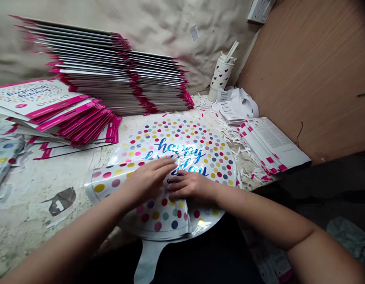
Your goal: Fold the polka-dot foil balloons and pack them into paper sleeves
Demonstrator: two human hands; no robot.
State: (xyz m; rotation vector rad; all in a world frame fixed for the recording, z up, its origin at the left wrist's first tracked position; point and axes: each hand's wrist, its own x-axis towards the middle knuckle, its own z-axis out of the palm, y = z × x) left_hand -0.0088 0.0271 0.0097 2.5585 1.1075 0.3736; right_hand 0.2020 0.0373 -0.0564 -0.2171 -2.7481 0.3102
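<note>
A round foil balloon point(182, 134) lies flat at the table's front edge, white with coloured dots and shiny blue "happy" lettering. Its pale tail point(148, 256) hangs over the edge. On top of it is a folded layer of dotted foil point(164, 219); whether this is part of the same balloon I cannot tell. My left hand point(151, 175) rests on the folded foil, fingers stretched out. Opposite it, my right hand point(191, 185) lies over the fold's right side with fingers spread. Both hands press from above, and their palms are hidden.
Behind stands a tall stack of pink-edged card packets point(126, 79), with fanned packets point(75, 114) to its left. A heart-patterned cup point(222, 75), barcode label strips point(229, 106) and more cards point(268, 142) sit at right. Dotted foil point(4, 157) lies far left. Paper scraps litter the table.
</note>
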